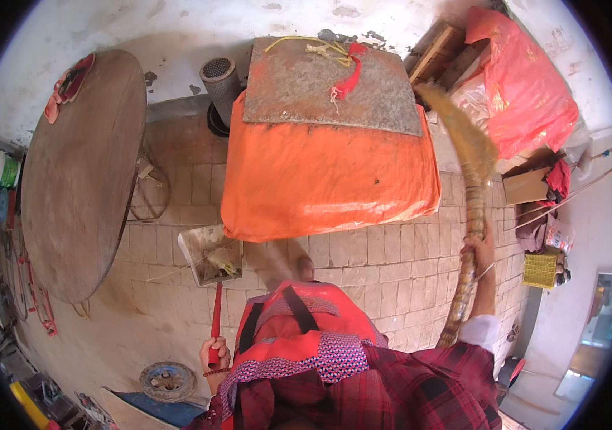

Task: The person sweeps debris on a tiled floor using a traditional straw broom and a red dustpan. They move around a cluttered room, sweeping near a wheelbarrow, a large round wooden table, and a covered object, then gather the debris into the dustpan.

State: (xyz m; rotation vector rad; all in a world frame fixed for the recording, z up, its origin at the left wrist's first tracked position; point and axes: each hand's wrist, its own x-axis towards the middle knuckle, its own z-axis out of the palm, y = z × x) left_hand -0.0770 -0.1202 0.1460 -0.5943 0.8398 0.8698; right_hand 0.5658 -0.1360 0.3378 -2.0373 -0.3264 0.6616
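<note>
My left hand (217,352) is closed around the red handle (217,312) of a long-handled dustpan. The dustpan's pale pan (190,258) is low by the brick floor, with some dry yellowish debris (222,264) inside. On the other side, my right hand (480,248) grips the bound handle of a straw broom (475,209). The broom's bristles (461,129) fan out ahead of the hand, beside the right end of a bulky form under an orange cover (332,177); they look blurred.
A grey board (332,88) with a red cloth strip (347,83) lies on the orange cover. At left stands a round wooden tabletop (85,177). A perforated metal cylinder (220,80) is by the wall. Red plastic sheeting (526,91), a cardboard box (526,186) and a yellow basket (539,270) line the right.
</note>
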